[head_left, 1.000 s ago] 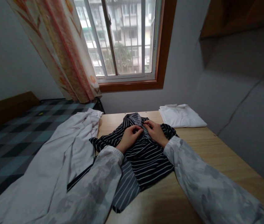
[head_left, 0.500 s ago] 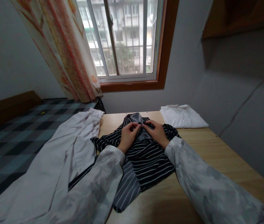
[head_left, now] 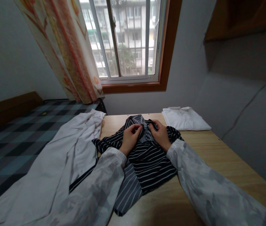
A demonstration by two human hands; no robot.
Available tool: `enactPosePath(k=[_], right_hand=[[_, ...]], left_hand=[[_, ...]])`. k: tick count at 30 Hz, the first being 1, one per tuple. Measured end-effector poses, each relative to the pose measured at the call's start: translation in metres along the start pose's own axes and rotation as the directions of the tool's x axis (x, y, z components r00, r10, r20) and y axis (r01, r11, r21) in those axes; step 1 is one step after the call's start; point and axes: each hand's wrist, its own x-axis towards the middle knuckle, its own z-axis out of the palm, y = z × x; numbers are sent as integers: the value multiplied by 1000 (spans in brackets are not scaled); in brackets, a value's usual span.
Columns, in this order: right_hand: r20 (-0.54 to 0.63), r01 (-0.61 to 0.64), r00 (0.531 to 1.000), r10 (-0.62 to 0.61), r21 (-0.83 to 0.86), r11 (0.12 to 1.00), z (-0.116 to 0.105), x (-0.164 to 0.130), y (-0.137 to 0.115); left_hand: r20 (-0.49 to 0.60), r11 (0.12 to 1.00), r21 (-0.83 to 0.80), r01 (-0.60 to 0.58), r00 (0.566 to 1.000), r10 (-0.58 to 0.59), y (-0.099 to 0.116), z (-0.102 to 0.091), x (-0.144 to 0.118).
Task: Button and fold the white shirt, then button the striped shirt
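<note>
Your wooden table (head_left: pixel 217 163) runs away from you toward the wall under the window (head_left: pixel 128 40), with a checked bedspread (head_left: pixel 17 131) along its left edge. A loose white garment (head_left: pixel 59 166) spills over that left edge, and part of it touches the sleeve of the striped shirt (head_left: pixel 147 163). A folded white shirt (head_left: pixel 184 119) sits at the far right corner, just beside the striped shirt and apart from it.

The striped shirt lies on the middle of the table, rumpled, front up. Its long axis runs from you toward the window: collar at the far end, hem at the near edge.

Your left hand (head_left: pixel 130 138) is closed on the left edge of the front opening just below the collar. Your right hand (head_left: pixel 160 135) pinches the opposite edge. Both fingertips meet near the collar; whether a button sits between them is too small to tell.

Risks, as judged: the hem hangs at the near table edge, so a pull toward you could drag the shirt off. The creased body could set the two front edges out of line. The left sleeve could snag the white garment.
</note>
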Motion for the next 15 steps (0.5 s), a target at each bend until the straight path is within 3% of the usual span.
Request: enactPosePath(k=[15], right_hand=[[41, -1, 999, 1, 9, 1000, -2, 1, -4]], left_hand=[[20, 999, 35, -31, 999, 31, 6, -1, -2]])
